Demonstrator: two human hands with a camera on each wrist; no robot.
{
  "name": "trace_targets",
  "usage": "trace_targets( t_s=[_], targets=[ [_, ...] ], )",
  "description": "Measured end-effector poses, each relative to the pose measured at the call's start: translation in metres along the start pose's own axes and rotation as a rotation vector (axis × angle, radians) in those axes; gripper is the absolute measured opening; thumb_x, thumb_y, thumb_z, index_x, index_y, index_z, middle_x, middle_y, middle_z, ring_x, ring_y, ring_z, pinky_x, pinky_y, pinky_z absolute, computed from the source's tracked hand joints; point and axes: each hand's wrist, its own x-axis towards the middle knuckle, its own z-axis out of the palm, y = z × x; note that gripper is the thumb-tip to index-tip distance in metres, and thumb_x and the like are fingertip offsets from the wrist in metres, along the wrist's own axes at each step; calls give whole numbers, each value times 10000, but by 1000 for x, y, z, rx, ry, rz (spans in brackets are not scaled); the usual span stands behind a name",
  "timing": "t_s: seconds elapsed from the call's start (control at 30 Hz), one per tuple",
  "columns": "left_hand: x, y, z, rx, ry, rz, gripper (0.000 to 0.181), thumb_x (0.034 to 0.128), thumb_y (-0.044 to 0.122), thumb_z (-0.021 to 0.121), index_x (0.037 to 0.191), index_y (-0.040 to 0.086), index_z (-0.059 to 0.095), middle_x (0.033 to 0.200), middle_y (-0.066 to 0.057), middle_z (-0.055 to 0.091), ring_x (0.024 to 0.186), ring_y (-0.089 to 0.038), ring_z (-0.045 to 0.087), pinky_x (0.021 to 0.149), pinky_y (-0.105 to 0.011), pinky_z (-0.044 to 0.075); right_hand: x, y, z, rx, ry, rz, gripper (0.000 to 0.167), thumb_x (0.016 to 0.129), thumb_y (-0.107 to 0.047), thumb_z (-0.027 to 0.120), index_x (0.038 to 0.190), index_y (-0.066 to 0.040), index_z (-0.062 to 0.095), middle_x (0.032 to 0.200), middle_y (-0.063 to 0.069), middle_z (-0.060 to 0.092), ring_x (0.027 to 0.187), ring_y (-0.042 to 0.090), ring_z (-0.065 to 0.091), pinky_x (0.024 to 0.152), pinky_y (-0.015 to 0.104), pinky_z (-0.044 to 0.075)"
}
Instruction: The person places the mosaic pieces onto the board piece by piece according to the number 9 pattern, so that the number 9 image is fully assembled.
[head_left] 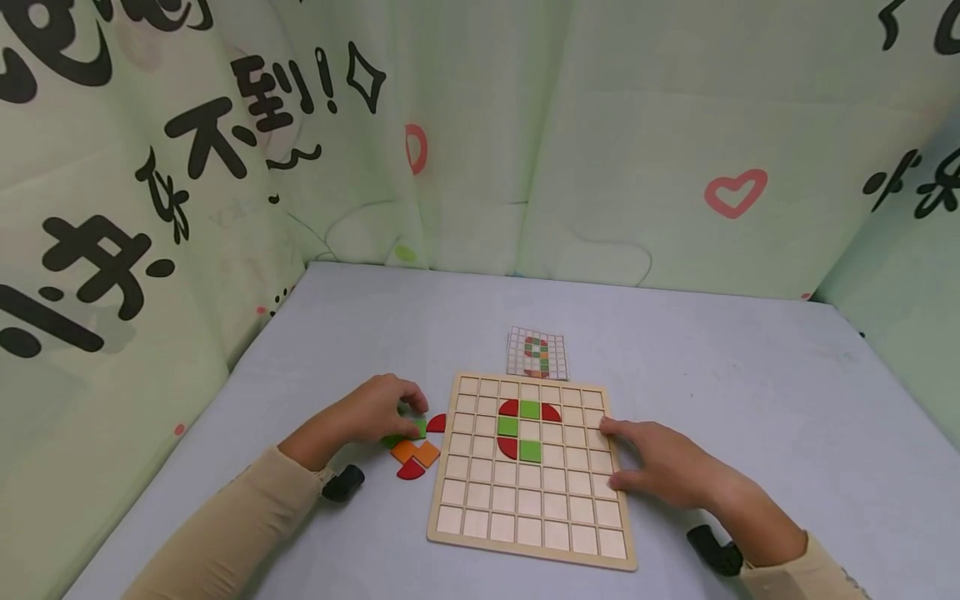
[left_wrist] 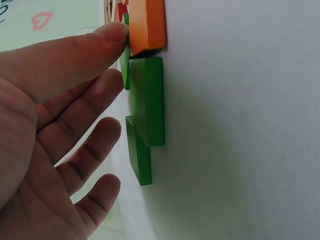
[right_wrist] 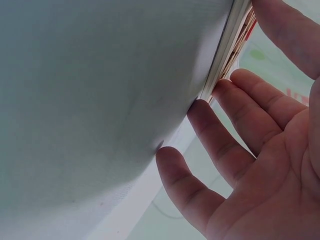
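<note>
In the head view, the left hand (head_left: 371, 410) covers parts of the green pieces (head_left: 421, 428), and the card (head_left: 517, 360) beyond the board (head_left: 503, 500) is too small for us to read exactly. From the left wrist, the top edge crops an orange piece (left_wrist: 147, 25), and we cannot tell whether the thin green piece (left_wrist: 126, 70) is pinched or only touched. From the right wrist, we lose part of the right hand (right_wrist: 275, 165) past the right edge.

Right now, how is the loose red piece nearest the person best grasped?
Probably pinch the red piece by its two outer corners, coming from the near side: it lies flat, rounded edge facing that way, while orange pieces crowd its far side.
</note>
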Motion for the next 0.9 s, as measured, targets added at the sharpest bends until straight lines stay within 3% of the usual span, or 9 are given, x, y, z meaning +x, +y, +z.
trace_targets(
  t_s=[0.37, 0.9],
  targets=[
    [-1, 0, 1, -6, -7, -11, 158, 820, 121, 836, 919, 148, 715, 880, 68, 647, 866, -156, 560, 795, -291, 530, -1, -2, -1, 4, 0, -3, 737, 848, -298, 802, 1441, 12, 491, 1424, 238, 511, 1320, 457, 448, 1036, 589, 374],
    [-2, -4, 2, 4, 2, 6, 150, 833, 141, 824, 949, 144, 729, 899, 72, 661, 889, -154, 557, 800, -294, 523, -1, -2, -2, -15, 9, -12, 747, 841, -309, 805, 1437, 15, 491, 1414, 253, 514, 1309, 471, 452, 1026, 595, 377]
  ],
)
